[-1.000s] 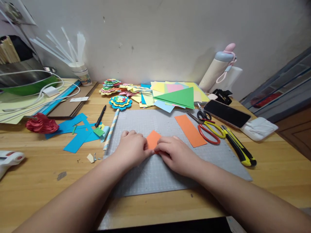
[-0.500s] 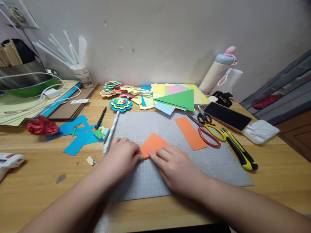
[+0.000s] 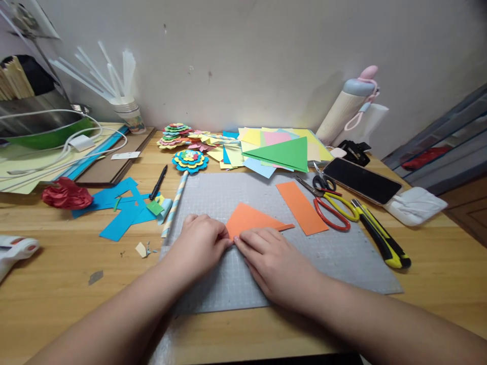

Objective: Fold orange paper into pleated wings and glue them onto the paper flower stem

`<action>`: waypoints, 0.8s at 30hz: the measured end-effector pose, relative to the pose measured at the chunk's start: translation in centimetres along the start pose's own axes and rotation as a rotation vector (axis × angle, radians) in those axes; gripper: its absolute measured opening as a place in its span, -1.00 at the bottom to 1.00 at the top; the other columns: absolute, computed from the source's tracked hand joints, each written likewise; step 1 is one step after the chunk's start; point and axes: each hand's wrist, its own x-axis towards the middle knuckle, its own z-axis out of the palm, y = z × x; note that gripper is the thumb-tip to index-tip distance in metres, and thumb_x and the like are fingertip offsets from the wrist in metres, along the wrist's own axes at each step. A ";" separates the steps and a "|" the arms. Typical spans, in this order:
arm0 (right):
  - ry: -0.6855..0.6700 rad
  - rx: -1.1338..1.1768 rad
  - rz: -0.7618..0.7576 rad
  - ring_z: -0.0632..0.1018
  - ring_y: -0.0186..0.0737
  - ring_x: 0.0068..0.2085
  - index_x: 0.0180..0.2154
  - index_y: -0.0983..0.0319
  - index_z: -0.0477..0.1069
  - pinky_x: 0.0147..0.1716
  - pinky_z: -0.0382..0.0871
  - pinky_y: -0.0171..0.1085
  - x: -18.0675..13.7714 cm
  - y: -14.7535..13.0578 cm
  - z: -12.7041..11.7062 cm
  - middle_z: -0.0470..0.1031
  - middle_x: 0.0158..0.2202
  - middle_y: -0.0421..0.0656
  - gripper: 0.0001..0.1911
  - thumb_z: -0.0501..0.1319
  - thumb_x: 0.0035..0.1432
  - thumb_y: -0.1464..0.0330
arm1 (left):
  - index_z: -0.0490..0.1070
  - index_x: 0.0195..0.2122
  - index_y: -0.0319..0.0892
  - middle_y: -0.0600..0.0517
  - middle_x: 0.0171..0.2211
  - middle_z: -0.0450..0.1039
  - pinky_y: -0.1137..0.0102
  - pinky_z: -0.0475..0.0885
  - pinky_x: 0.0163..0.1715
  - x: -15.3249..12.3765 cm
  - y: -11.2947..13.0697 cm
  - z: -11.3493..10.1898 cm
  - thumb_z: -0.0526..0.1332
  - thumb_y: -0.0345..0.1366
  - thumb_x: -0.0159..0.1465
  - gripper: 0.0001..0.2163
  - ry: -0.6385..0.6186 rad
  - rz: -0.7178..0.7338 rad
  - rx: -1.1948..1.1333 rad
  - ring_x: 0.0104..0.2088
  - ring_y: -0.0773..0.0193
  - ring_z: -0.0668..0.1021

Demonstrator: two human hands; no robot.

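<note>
A folded orange paper triangle (image 3: 251,219) lies on the grey cutting mat (image 3: 342,263). My left hand (image 3: 200,244) has its fingers curled and pinches the paper's near left corner. My right hand (image 3: 272,258) lies with its fingers pressed flat on the paper's near edge, touching the left hand's fingertips. An orange paper strip (image 3: 302,207) rests on the mat just right of the triangle.
Red and yellow scissors (image 3: 330,203), a yellow-black utility knife (image 3: 382,241) and a phone (image 3: 361,180) lie at right. Coloured sheets with a green triangle (image 3: 283,152), paper flowers (image 3: 189,159), a striped straw (image 3: 174,203), a pen (image 3: 158,182) and blue scraps (image 3: 122,208) lie behind and left.
The orange paper has opened out from a small diamond into a wider flat triangle reaching right. Both hands slid slightly toward me and stay on its near edge.
</note>
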 end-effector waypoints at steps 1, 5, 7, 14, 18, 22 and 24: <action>-0.007 0.005 0.002 0.33 -0.07 -0.12 0.07 0.37 0.28 -0.12 0.22 -0.12 0.0 0.1 0.0 0.39 -0.06 0.01 -0.61 0.02 0.21 0.49 | 0.49 -0.45 -0.10 0.07 -0.43 0.54 0.21 0.17 -0.18 0.0 0.0 0.0 0.18 -0.21 0.19 -0.84 -0.004 -0.015 -0.012 -0.32 0.17 0.47; -0.035 -0.002 -0.008 0.34 -0.08 -0.14 0.06 0.35 0.29 -0.14 0.22 -0.13 0.2 0.3 -0.1 0.41 -0.10 -0.02 -0.61 0.04 0.19 0.49 | 0.49 -0.46 -0.10 0.05 -0.44 0.54 0.21 0.18 -0.19 -0.2 -0.3 -0.4 0.17 -0.14 0.19 -0.80 -0.050 -0.058 0.002 -0.34 0.17 0.48; -0.041 -0.013 -0.019 0.34 -0.09 -0.15 0.07 0.35 0.29 -0.15 0.20 -0.13 0.2 0.4 -0.2 0.42 -0.10 -0.03 -0.61 0.05 0.18 0.49 | 0.48 -0.48 -0.10 0.05 -0.45 0.53 0.21 0.19 -0.20 -0.3 -0.4 -0.6 0.15 -0.11 0.20 -0.76 -0.060 -0.066 0.036 -0.36 0.16 0.48; -0.074 -0.026 -0.013 0.34 -0.12 -0.16 0.03 0.31 0.30 -0.16 0.15 -0.16 0.7 0.6 -0.4 0.42 -0.15 -0.09 -0.62 0.07 0.14 0.53 | 0.45 -0.57 -0.13 0.00 -0.53 0.51 0.21 0.20 -0.26 -0.3 -0.5 -0.9 0.10 -0.02 0.20 -0.65 -0.060 -0.076 0.201 -0.43 0.14 0.47; -0.084 -0.039 -0.011 0.34 -0.15 -0.20 -0.06 0.28 0.35 -0.18 0.13 -0.17 0.9 0.5 -0.4 0.42 -0.21 -0.13 -0.66 0.07 0.10 0.55 | 0.45 -0.58 -0.13 -0.02 -0.55 0.49 0.22 0.21 -0.30 -0.2 -0.5 -1.3 0.08 0.03 0.19 -0.61 -0.084 -0.093 0.217 -0.45 0.12 0.47; -0.091 -0.064 -0.017 0.33 -0.16 -0.22 -0.15 0.27 0.37 -0.18 0.11 -0.16 1.1 0.5 -0.4 0.41 -0.24 -0.14 -0.73 0.07 0.09 0.55 | 0.45 -0.61 -0.14 -0.04 -0.57 0.49 0.21 0.20 -0.30 -0.1 -0.6 -1.4 0.09 0.07 0.17 -0.58 -0.094 -0.111 0.259 -0.47 0.10 0.47; -0.093 -0.060 -0.011 0.33 -0.17 -0.22 -0.15 0.26 0.38 -0.17 0.11 -0.16 1.2 0.6 -0.5 0.41 -0.25 -0.14 -0.73 0.07 0.09 0.55 | 0.44 -0.62 -0.14 -0.05 -0.58 0.49 0.21 0.20 -0.31 -0.1 -0.7 -1.4 0.09 0.07 0.17 -0.57 -0.090 -0.104 0.269 -0.48 0.11 0.47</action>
